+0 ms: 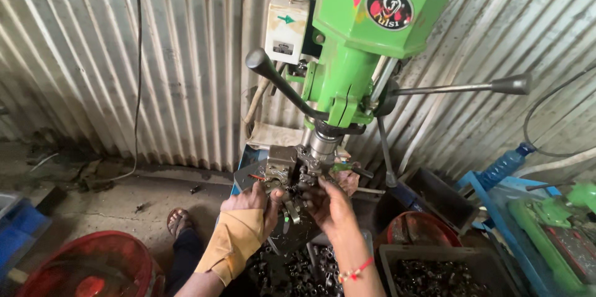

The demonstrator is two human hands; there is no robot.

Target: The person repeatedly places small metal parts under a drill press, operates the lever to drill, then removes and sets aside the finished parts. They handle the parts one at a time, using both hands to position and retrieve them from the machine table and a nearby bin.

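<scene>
The left hand (256, 205), its wrist and palm wrapped in one tan cloth band (234, 238), has its fingers curled around a small metal part (277, 180) at the near edge of the drill's work fixture (282, 166). The right hand (330, 205) sits just beside it, fingers bent in a narrow grip on another small metal piece (293, 210) under the spindle (323, 145) (exactly what it pinches is too small to tell). One red thread bracelet (355, 270) circles the right wrist.

Both hands work directly below one green drill press (372, 18). Three feed handles show on it: one dark-knobbed lever (273, 76) pointing up left, one long bar (462, 88) out to the right, and one (385, 154) hanging downward.

Below the hands lies a heap of dark metal parts (292, 272), too many to count. One dark crate (444, 272) of similar parts stands to the right, and two red tubs appear, one (93, 266) at the lower left and one (419, 229) right of the hands. One sandalled foot (179, 219) rests on the floor, and one blue plastic bottle (506, 163) stands at the far right.
</scene>
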